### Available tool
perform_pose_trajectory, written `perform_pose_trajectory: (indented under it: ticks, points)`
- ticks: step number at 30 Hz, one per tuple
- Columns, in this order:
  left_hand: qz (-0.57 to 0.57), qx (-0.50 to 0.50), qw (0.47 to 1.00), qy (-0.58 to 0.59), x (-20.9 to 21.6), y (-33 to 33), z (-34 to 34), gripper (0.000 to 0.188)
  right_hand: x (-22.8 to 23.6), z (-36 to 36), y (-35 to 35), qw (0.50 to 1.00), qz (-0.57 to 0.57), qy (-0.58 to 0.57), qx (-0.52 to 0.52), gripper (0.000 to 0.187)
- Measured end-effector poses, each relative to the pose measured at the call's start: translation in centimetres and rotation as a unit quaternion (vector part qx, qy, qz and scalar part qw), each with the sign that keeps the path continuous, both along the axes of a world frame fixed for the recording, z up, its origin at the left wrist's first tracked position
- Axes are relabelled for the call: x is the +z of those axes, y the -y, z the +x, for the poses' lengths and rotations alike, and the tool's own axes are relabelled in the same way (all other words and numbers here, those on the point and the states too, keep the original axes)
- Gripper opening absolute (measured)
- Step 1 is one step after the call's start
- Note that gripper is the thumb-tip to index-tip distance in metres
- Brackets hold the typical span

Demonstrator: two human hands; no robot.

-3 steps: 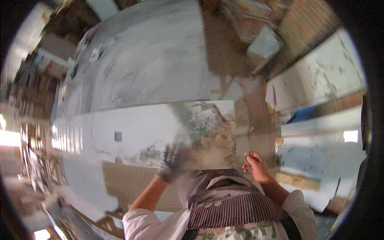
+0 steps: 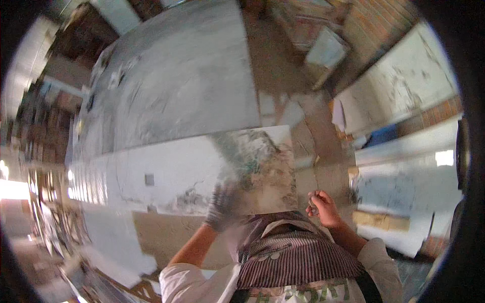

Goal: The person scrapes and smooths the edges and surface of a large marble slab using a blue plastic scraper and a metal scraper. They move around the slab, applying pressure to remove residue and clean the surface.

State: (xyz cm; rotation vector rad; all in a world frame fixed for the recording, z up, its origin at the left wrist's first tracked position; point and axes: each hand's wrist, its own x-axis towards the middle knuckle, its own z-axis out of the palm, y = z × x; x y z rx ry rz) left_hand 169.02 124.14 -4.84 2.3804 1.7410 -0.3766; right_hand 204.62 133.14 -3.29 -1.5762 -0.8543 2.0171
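Note:
My left hand, in a dark grey glove, lies over the near edge of a white slab with green, brown and black patterning at its right part. Motion blurs its fingers, but they look stretched out, and I see nothing held. Just past the slab's right end is my right hand, bare, with its fingers curled around a small grey lump whose kind I cannot make out. A small grey square sits on the white part of the slab.
Beyond the slab a large grey sheet-like surface spreads out, with a dark object at its left edge. Pale slabs stand at the right near a brick wall. Brown floor shows between them.
The view has turned slightly, shifting the slab and the large grey surface a little. My left hand has moved slightly right against the picture; my right hand keeps its grip.

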Motion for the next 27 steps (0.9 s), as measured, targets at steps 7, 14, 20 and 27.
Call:
perform_pose_trajectory:
  ticks: [7, 14, 20, 27]
  points:
    - [0.027, -0.193, 0.971, 0.139, -1.7, -4.3, 9.0, 0.078, -1.7, -1.2, 7.9, 0.97, -0.005, 0.025, -0.24, 0.021]
    - [-0.117, -0.309, 0.932, 0.151, -4.1, -8.0, 7.6, 0.062, -5.5, -7.7, 15.9, 0.872, -0.028, -0.101, -0.478, 0.02]
    - [0.14, -0.256, 0.939, 0.183, -5.0, -15.0, -5.0, 0.062, -7.4, -11.3, 14.0, 0.791, -0.077, -0.281, -0.538, 0.014]
    - [0.111, -0.217, 0.962, 0.121, -3.1, -16.1, -5.2, 0.07, -8.3, -13.2, 10.7, 0.762, -0.062, -0.359, -0.536, 0.019]
